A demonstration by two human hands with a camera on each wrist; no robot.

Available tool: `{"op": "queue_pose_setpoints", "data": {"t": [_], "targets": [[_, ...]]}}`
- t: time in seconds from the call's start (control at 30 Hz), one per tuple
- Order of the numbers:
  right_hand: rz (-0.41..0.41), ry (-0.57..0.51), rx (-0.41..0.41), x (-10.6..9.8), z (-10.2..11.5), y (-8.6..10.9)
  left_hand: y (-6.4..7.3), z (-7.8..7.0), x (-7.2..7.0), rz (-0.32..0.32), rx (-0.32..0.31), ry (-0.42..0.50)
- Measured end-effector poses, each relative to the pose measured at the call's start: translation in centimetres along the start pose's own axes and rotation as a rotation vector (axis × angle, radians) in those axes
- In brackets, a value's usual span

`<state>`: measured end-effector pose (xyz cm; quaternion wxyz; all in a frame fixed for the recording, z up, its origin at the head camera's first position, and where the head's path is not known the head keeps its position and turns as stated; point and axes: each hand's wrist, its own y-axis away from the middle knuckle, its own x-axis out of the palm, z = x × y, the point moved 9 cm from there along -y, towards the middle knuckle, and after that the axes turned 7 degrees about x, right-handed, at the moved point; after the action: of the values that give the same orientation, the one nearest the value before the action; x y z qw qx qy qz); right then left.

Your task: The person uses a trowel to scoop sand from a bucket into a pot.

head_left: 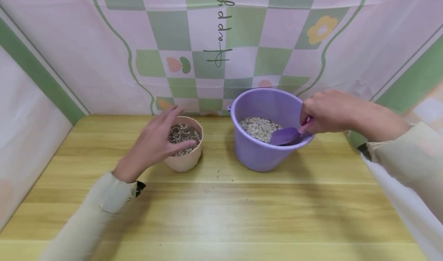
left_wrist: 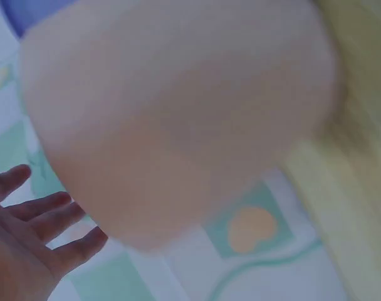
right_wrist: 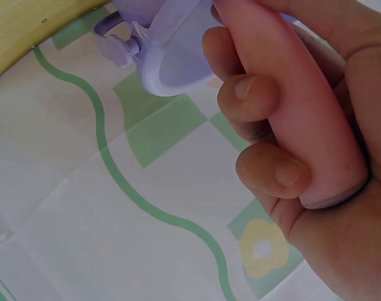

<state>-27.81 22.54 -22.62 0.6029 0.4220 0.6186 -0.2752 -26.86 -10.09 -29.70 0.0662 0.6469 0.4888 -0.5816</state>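
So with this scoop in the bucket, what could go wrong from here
Grains might spill on the table: a gap separates the purple bucket from the small pot. The scoop in the right hand could catch the bucket when lifted, lying close to its edge. The pot might tip if bumped: the left hand is beside it, not clearly gripping it.

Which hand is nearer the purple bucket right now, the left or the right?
The right hand. It is at the right side of the bucket's rim, gripping the scoop. The left hand is farther off, by the pot left of the bucket.
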Motion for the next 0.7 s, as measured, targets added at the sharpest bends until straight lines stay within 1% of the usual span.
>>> {"op": "queue_pose_setpoints", "data": {"t": [0.1,0.17,0.2,0.3,0.4,0.47,0.53,0.7], "targets": [[-0.003,0.006,0.0,0.0,0.0,-0.1,-1.7,-1.7,0.5,0.006,0.061,0.01],[-0.005,0.011,-0.001,0.1,0.0,-0.1,-2.6,-2.6,1.1,0.024,0.083,0.002],[-0.004,0.012,-0.001,0.1,0.0,-0.1,-3.0,-3.0,1.4,0.039,0.085,-0.007],[-0.004,0.019,-0.003,0.1,0.0,-0.2,-4.0,-3.9,2.5,0.098,0.063,-0.008],[0.0,0.021,-0.001,0.2,-0.1,-0.2,-4.8,-4.6,3.6,0.147,0.043,0.042],[0.0,0.025,0.001,0.2,-0.1,-0.2,-5.3,-5.0,4.3,0.162,0.034,0.085],[-0.002,0.026,-0.001,0.2,-0.1,-0.1,-5.7,-5.4,4.9,0.169,0.029,0.109],[-0.015,0.028,-0.005,0.2,-0.1,-0.1,-6.9,-6.1,6.2,0.21,0.011,0.141]]}}
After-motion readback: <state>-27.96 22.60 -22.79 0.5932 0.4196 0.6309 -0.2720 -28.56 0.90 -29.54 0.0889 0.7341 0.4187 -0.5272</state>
